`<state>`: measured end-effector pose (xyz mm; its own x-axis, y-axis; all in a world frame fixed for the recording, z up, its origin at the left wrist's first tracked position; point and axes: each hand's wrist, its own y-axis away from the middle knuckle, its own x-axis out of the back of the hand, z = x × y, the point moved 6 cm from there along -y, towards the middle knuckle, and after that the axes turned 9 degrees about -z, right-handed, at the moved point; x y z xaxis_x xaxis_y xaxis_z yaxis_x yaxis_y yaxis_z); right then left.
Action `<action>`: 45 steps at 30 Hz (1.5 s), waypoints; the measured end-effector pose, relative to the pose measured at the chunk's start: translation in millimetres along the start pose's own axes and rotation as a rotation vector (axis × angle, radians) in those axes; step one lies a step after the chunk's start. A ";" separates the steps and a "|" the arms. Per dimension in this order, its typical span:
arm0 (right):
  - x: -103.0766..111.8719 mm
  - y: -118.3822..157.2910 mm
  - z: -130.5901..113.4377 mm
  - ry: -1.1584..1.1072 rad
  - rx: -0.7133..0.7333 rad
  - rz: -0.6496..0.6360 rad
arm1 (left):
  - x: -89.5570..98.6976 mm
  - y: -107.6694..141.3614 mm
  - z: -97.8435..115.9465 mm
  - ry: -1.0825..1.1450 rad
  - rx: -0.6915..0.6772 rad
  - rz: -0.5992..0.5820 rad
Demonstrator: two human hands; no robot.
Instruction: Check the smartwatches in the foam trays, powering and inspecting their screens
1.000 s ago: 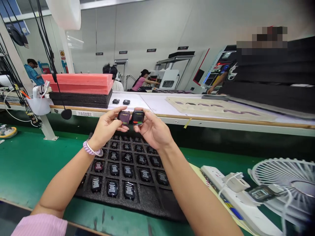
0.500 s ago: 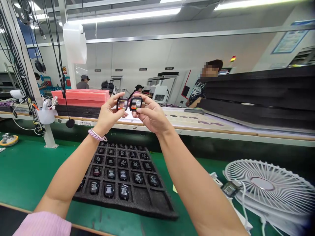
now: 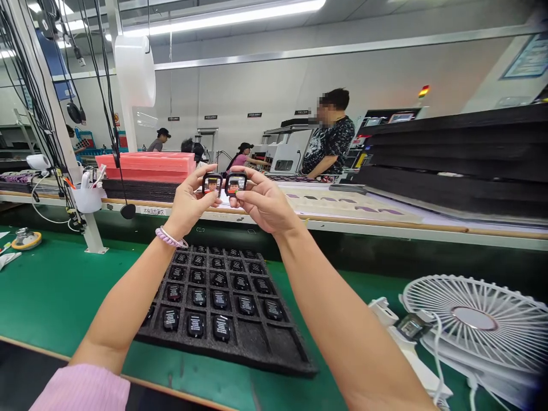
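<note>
Up in front of me, my left hand (image 3: 188,197) pinches a small black-rimmed watch case (image 3: 212,185) between thumb and fingers. My right hand (image 3: 266,200) grips a second watch case (image 3: 236,185) the same way. The two cases are side by side with a narrow gap, their shiny middles showing bright reflections or a see-through view; which, I cannot tell. Below my forearms lies a black foam tray (image 3: 274,364) with rows of pockets. Most visible pockets hold a black watch body (image 3: 221,328) with white print. Two pockets at the near right hold nothing. My left forearm hides part of the tray.
A white fan (image 3: 475,317) and white power strip (image 3: 383,311) are at the right of the green bench (image 3: 38,302). Beyond, a shelf carries pink foam (image 3: 145,165), black foam sheets (image 3: 454,148) and a pen cup (image 3: 88,198). Cables hang left. Several people work behind.
The view has turned slightly, so the surroundings shift. Both hands still hold the watch cases at nearly the same spot. The person behind the shelf is now seen further left.
</note>
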<state>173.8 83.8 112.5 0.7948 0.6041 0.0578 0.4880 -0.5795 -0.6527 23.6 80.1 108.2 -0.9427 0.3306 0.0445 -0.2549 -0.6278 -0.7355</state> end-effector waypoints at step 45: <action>-21.6 83.5 80.5 -0.095 -0.160 0.176 | -6.3 98.2 -49.8 0.053 0.339 0.014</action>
<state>168.3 66.3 -4.1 0.8385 0.5311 -0.1222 0.4023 -0.7545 -0.5185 15.2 51.4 2.0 -0.9364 0.3509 -0.0063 -0.3073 -0.8283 -0.4685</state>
